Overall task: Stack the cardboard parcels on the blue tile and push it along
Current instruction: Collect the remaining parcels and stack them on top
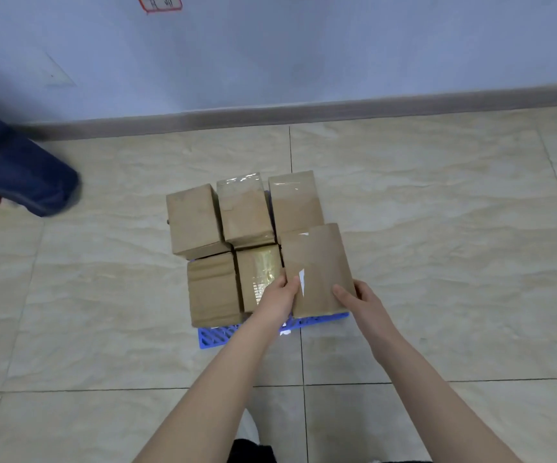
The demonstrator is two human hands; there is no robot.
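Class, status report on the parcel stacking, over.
Left hand and right hand hold parcel at blue tile's near-right corner. Five other parcels loaded. Blue-trousered leg far left, apart.

Both bare forearms are reaching forward and down; the left hand (279,295) and right hand (359,299) are gripping opposite sides of one parcel (317,262), thumbs on top.

Soft even light — blurred, bowed edges
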